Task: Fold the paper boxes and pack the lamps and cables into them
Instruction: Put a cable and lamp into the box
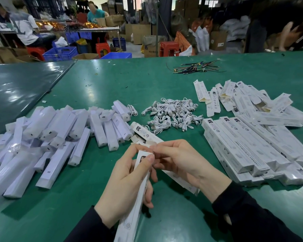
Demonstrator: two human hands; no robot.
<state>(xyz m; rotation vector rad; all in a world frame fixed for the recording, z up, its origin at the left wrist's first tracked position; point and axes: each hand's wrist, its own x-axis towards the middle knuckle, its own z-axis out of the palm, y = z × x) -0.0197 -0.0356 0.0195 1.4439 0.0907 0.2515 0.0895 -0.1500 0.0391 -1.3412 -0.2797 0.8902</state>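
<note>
A: What can't you make out?

B: The box (135, 203) in the left hand (128, 189) runs off the bottom edge, so its lower end is cut off. Its top end is hidden behind the fingertips of both hands. A second box (178, 179) lies flat under the right hand (180, 165), mostly covered by it. The workers at the back are blurred.

A: Where does the box sit in the fingers?

B: The left hand's fingers curl round it from the far side, thumb pressed along the near face, holding it upright and tilted. The right hand's fingertips pinch at its top end, touching the left thumb.

A: Counts?

B: Two hands, one box held, one beneath. The lamps (47, 137) are heaped on the left of the table (164, 81), too many and too overlapped to count. The cables (173, 114) form a tangled pile in the middle, also uncountable. Stacked boxes (252, 145) lie to the right, and loose flat ones (234, 98) sit behind them. A bundle of dark wires (194, 68) lies farther back.
</note>
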